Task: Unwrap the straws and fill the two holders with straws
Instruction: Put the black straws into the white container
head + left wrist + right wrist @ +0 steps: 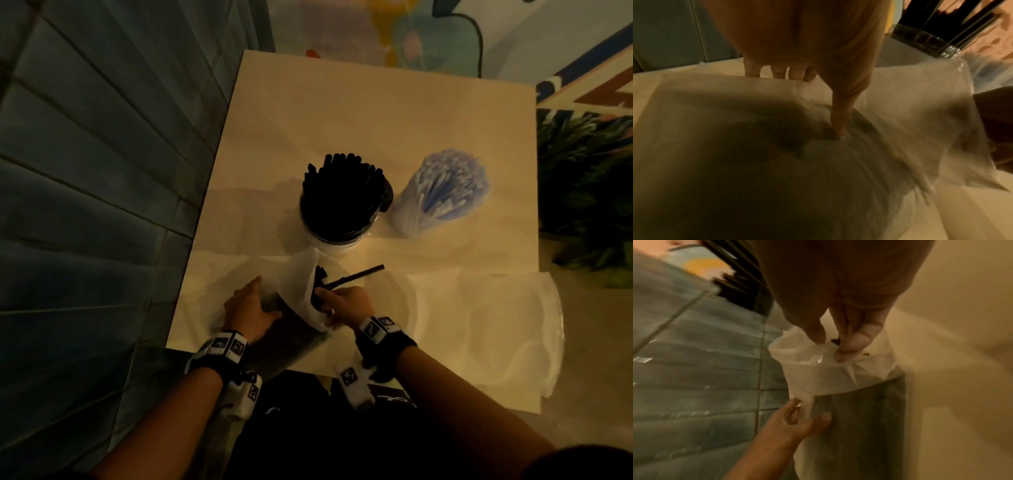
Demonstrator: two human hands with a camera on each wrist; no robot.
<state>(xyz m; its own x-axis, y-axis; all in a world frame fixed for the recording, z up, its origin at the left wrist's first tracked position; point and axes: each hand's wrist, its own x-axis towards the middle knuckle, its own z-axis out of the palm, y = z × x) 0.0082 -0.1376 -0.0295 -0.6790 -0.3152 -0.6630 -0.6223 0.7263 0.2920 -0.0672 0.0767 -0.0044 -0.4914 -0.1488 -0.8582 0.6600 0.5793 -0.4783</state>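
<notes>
The plastic bag of black straws is lying at the near edge of the table, at about 6 o'clock from the white holder, which is already standing full of black straws. One loose black straw is sticking out of the bag mouth toward 2 o'clock.

The left hand is gripping the side of the bag, its thumb pressing into the film and its fingers going around the far side. The right hand is at the open mouth of the bag, with thumb and fingers curled and pinching the bunched wrapper edge; dark straw ends are showing just beside the fingertips.

To do this step well, I think the left hand should be holding the bag body steady while the right is pulling the film back evenly, so that the straws are coming out as one bundle and not spilling on the table.

At 3 o'clock from the white holder, the bundle of pale blue straws is standing, seemingly in clear wrapping.

The table is pale and smooth; flat clear wrappers are lying at its near right corner. A blue tiled surface is at the left, a painted wall behind, and a green plant at the right. The light is dim and warm.
</notes>
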